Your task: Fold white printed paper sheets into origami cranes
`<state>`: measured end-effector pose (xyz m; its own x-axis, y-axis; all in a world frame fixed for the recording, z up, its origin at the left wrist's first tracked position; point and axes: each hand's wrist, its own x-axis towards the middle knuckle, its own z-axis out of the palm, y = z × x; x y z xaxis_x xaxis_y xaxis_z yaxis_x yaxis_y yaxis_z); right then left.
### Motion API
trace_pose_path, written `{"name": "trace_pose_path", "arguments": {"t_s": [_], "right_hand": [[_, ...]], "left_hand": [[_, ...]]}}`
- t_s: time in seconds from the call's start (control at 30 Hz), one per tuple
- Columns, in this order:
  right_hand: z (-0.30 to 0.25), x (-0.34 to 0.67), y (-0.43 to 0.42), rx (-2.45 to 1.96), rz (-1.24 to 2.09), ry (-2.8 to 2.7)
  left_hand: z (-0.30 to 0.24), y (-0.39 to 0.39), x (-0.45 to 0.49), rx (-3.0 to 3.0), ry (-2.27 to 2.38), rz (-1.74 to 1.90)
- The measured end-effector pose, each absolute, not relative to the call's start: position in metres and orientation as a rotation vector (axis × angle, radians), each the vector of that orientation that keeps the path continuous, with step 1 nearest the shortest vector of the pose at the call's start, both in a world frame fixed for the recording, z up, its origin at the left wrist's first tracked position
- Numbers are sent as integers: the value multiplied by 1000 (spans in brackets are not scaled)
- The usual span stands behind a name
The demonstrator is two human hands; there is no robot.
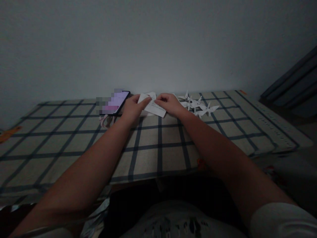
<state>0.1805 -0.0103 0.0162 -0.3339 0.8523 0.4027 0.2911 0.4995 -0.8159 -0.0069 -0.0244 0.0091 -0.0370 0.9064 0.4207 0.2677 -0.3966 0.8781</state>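
Note:
A white sheet of paper (154,107) lies folded between my two hands on the checked cloth (148,145), close to the wall. My left hand (132,107) pinches its left end with fingers closed. My right hand (169,103) pinches the right end, fingers pressed on the paper. Several small white folded paper cranes (198,105) sit just right of my right hand.
A phone (116,101) with a lit screen lies left of my left hand, by the wall. A small pinkish item (106,121) rests in front of the phone. An orange scrap (10,133) is at the far left. A dark cushion edge (292,89) shows at the right.

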Motion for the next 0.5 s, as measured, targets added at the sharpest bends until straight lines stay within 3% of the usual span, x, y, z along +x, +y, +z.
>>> {"name": "trace_pose_path", "arguments": {"t_s": [0.5], "right_hand": [[9, 182, -1, -832, 817, -1876]], "left_hand": [[12, -33, -4, 1760, 1243, 1363]]}}
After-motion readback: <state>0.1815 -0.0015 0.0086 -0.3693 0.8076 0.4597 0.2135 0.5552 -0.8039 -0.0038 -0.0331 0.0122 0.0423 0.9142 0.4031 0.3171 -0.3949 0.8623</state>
